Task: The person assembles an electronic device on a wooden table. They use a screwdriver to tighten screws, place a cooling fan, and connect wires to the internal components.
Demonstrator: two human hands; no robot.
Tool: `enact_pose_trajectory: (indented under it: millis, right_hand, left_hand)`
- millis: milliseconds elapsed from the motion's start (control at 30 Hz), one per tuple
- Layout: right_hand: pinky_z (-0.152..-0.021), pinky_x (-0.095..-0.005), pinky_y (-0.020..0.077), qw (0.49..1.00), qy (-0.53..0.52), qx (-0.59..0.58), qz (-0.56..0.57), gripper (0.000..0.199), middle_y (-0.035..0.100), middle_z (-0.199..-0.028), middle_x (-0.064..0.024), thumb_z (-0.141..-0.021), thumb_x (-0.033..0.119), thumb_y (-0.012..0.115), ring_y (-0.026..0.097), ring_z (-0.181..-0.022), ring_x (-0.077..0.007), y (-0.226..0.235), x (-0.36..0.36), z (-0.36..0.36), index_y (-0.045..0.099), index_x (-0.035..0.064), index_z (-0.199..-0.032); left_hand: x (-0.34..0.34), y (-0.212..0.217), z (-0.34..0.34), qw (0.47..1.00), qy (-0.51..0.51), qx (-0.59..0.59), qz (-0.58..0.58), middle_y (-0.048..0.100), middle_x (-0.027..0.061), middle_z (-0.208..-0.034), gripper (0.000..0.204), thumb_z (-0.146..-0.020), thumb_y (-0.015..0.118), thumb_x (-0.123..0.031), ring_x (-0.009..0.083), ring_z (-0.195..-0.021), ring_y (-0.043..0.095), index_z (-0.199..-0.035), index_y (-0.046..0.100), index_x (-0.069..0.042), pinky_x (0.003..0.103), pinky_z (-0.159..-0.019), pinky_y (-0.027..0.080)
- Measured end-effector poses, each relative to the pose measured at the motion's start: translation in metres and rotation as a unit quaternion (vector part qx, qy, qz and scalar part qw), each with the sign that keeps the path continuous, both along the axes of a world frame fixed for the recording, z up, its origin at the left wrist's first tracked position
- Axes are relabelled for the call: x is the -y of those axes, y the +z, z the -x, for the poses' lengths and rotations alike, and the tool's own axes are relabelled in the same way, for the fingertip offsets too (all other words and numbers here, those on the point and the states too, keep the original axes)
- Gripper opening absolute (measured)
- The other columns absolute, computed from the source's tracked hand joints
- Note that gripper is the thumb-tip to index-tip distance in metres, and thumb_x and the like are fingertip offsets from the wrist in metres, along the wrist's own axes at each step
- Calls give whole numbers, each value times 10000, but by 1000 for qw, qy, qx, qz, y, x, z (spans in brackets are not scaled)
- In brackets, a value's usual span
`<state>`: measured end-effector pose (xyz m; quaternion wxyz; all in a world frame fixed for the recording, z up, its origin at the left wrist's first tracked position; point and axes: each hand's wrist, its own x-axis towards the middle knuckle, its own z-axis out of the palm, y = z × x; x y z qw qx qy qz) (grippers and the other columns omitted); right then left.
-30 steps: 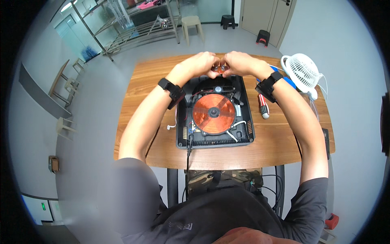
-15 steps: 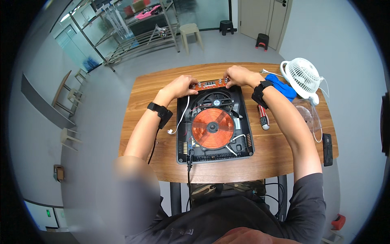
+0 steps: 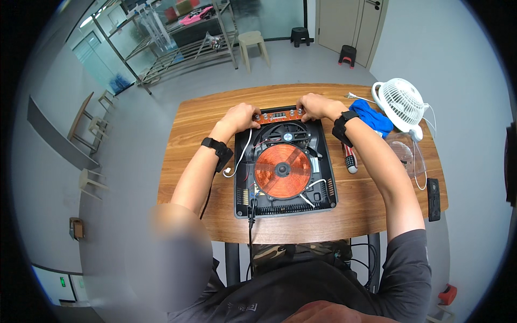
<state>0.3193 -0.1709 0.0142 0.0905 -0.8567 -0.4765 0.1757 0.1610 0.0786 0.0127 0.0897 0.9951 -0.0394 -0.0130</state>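
Observation:
An opened induction cooker lies on the table, its black housing (image 3: 327, 185) holding a round copper coil (image 3: 267, 171) and a black fan (image 3: 288, 137) beyond it. At the housing's far end is an orange control circuit board (image 3: 278, 117) with round buttons and a small display. My left hand (image 3: 243, 117) pinches the board's left end, and my right hand (image 3: 316, 106) grips its right end. A white wire with a plug (image 3: 228, 172) hangs over the housing's left edge. Whether the board touches the housing floor, I cannot tell.
To the right lie a red and grey screwdriver handle (image 3: 350, 160), a blue cloth (image 3: 371, 117), a white fan (image 3: 401, 102), a clear plastic tray (image 3: 403, 151) and a black oblong case (image 3: 433, 199). A black power cord (image 3: 251, 220) runs off the table's near edge.
Both hands have brought the control board slightly nearer to me, down toward the housing. The housing's far rim now shows behind it. Both hands keep their grip.

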Motion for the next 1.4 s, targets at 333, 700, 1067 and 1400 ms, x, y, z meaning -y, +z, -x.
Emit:
enact_pose_trajectory:
  millis: [333, 700, 1067, 1400]
  right_hand:
    - [-938, -415, 519, 997, 27, 73, -21, 455, 643, -1148, -150, -726, 153, 870, 630, -1099, -343, 0, 6, 9, 708, 47, -1138]
    - [-943, -412, 515, 995, 45, 79, -32, 442, 653, -1126, -158, -731, 108, 860, 631, -1089, -349, -4, 4, 10, 703, 21, -1134]
    - [-940, -418, 520, 991, 70, 114, -22, 441, 692, -1120, -151, -713, 117, 866, 637, -1109, -348, -9, -2, 6, 707, 41, -1117]
    - [-898, -430, 540, 992, 71, 103, -17, 413, 721, -1082, -174, -722, 93, 855, 664, -1069, -370, -9, -4, 3, 714, 31, -1106]
  left_hand:
    - [-12, -14, 0, 999, -29, 21, 23, 726, 192, -1053, 462, -742, 856, -213, 374, -1000, 683, -1145, 713, -39, 423, -889, 545]
    - [-3, -3, 6, 1000, 14, 0, -18, 731, 182, -1055, 490, -733, 865, -282, 370, -1017, 681, -1148, 723, -63, 438, -883, 544]
    - [-32, 2, 7, 998, -27, -9, 58, 726, 209, -1073, 333, -819, 719, -99, 367, -1016, 692, -1142, 726, -18, 414, -911, 547]
    - [-37, -2, 13, 998, -29, 5, 50, 727, 208, -1007, 355, -765, 734, 9, 315, -942, 715, -1119, 714, 20, 375, -867, 580]
